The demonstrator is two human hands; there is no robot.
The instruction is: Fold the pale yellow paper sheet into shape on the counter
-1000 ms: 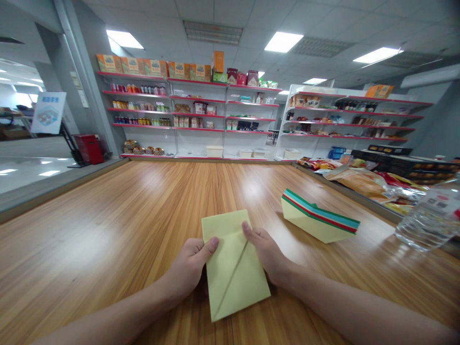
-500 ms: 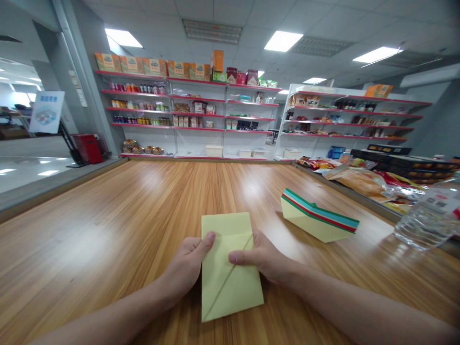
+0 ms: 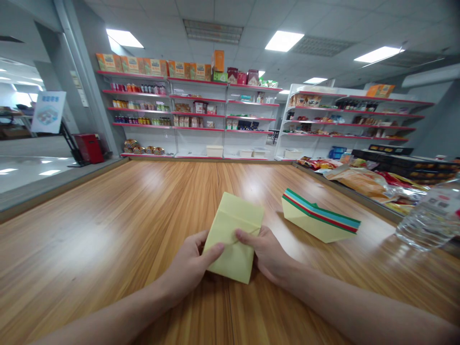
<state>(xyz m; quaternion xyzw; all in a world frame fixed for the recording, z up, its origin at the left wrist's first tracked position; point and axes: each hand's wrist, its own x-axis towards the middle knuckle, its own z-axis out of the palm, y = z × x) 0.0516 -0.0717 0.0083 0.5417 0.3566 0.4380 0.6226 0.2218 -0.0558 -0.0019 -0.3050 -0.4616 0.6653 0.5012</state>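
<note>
A folded sheet of pale yellow paper (image 3: 230, 223) is between my two hands, tilted with its top leaning to the right. My left hand (image 3: 196, 256) grips its lower left edge, thumb on the face and fingers behind. On the right edge, my right hand (image 3: 264, 249) pinches the paper with the thumb over a fold line; the fingers at the back are mostly hidden. To the right, apart from both hands, a folded paper boat (image 3: 316, 220) with green, blue and red stripes along its top edge rests on the wooden table (image 3: 151, 215).
A clear plastic bottle (image 3: 427, 220) stands at the right edge of the table. Beyond that edge lie packaged snacks (image 3: 362, 182) and stacked black boxes (image 3: 406, 163). Shelves (image 3: 197, 127) of goods line the back, and a sign (image 3: 48, 112) stands far left.
The yellow paper has turned clockwise, and its lower end has risen away from me. My left hand has shifted to the paper's lower left; the right thumb has moved slightly up.
</note>
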